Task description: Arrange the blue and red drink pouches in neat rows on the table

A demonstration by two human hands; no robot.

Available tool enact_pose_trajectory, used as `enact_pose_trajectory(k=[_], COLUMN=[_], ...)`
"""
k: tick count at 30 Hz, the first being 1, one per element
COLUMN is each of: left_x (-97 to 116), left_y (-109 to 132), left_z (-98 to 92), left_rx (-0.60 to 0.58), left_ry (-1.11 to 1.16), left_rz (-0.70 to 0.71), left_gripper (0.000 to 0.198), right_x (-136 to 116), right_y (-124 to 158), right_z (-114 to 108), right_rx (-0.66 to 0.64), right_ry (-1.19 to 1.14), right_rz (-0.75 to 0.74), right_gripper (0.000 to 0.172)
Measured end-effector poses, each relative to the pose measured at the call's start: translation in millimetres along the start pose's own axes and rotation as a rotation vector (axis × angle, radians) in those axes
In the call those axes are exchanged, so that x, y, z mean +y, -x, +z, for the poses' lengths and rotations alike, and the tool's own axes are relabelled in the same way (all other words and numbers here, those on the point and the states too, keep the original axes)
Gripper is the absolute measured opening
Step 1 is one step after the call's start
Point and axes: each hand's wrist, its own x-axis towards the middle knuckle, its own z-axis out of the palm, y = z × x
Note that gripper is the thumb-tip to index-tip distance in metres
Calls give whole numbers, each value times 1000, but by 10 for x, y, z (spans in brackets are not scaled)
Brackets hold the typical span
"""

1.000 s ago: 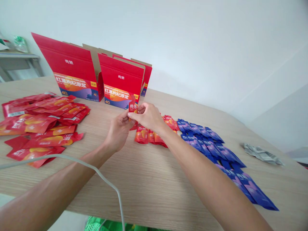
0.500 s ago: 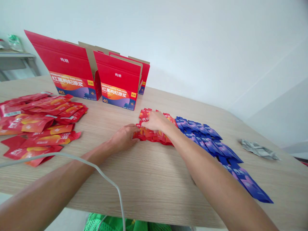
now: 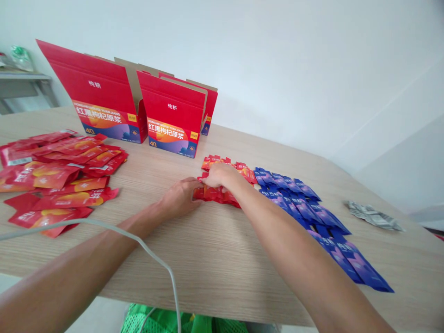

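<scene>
Red sachets [image 3: 217,194] lie in overlapping rows at the table's middle. My left hand [image 3: 181,196] is at the left end of the front row, its fingers and thumb closed on the edge of the sachets. My right hand [image 3: 222,175] reaches over the same row from above, fingers bent down and gripping the sachets; its fingertips are partly hidden. Behind it a back row of red sachets [image 3: 246,172] shows. Just right of these, blue sachets [image 3: 305,208] lie in several overlapping rows, partly covered by my right forearm.
A loose heap of red sachets [image 3: 52,178] covers the table's left side. Red printed cartons [image 3: 171,115] stand with raised flaps at the back. A grey-striped crumpled piece [image 3: 374,216] lies far right. A white cable [image 3: 145,247] crosses my left forearm. Green fabric [image 3: 166,320] shows below the table edge.
The front red sachets under my right hand sit closer together, their right end drawn leftwards. My hands have barely moved, and the view has shifted slightly.
</scene>
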Motion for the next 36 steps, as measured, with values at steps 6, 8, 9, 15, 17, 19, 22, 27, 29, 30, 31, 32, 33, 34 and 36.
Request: enact_pose_trajectory(k=[6,8,9,15,17,19,22,27,29,30,31,32,33,34,36], left_x=[12,1,-7,-2,25,47,48,-16,-42,-53,-61,-67,-69,-67,-51], left_y=[14,8,2,-29,-32,-37,-54,-84,-85,-82,-78,-72,-65,-57,-35], left_z=[15,20,23,39,48,64,104,166,178,180,181,179,176,170,156], left_rx=[46,37,33,48,54,62,76,99,107,109,109,108,103,101,97], left_ry=[-34,-36,-36,-43,-58,-65,-51,-42,-44,-43,-41,-41,-43,-46,-57], left_rz=[-33,-28,-26,-20,5,19,18,45,54,61,68,74,80,84,89], left_gripper=[41,40,39,36,40,44,41,34,33,32,33,34,35,35,37], right_x=[418,574,633,674,652,662,743,888,902,902,899,896,894,896,906], right_y=[208,352,445,1162,1388,1583,1812,2011,2026,2025,2021,2015,2010,2006,2001], right_z=[-400,-468,-462,104,396,683,1079,1669,1852,1920,1970,2002,2019,2025,2021], right_rx=[216,332,367,282,223,178,142,320,443,497,533,555,571,582,603], right_ry=[15,27,30,-90,-190,-296,-474,-667,-691,-695,-690,-674,-648,-615,-544], right_rz=[51,50,37,-115,-163,-186,-229,-409,-470,-483,-490,-490,-490,-493,-517], right_gripper=[58,55,52,27,26,24,13,4,6,7,8,9,10,10,10])
